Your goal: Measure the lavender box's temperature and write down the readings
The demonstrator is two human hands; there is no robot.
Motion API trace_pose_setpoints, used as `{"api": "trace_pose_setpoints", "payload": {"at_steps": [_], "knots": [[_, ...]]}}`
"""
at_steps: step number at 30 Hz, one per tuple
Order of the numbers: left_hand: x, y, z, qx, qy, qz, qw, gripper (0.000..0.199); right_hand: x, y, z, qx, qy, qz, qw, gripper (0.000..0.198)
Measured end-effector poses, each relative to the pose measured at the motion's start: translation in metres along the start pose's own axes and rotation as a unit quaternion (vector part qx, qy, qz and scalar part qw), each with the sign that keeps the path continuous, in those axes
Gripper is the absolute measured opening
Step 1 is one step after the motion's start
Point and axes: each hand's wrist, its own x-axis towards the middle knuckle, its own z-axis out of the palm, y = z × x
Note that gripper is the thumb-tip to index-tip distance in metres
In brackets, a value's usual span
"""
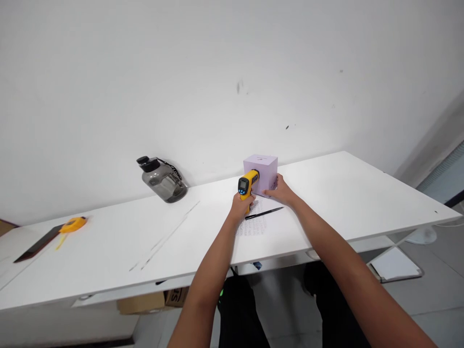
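My left hand (241, 205) is wrapped around the handle of a yellow and black infrared thermometer (248, 181). The thermometer's small screen faces me, and its front end points at a light purple box (268, 175), close to or touching its near side; I cannot tell which. My right hand (282, 191) grips the lower right part of that box, thumb on the near face and fingers around the right side. Just in front of both hands, a black pen (264, 213) lies on a sheet of paper with writing (253, 228).
A dark translucent water bottle (165, 181) with a strap stands by the wall, left of my hands. Farther left on the white table (174, 241) lie a yellow tape measure (73, 224) and a dark flat object (38, 245). Cardboard boxes (141, 303) sit below the table.
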Motion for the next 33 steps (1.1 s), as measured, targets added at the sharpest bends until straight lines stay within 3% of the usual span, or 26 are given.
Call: {"api": "trace_pose_setpoints", "payload": {"at_steps": [33], "knots": [[-0.0006,0.0026,0.0007,-0.016,-0.002,-0.034,0.999,0.059,0.0056,0.0087,-0.0006,-0.005,-0.003,-0.014,1.0,0.098]]}}
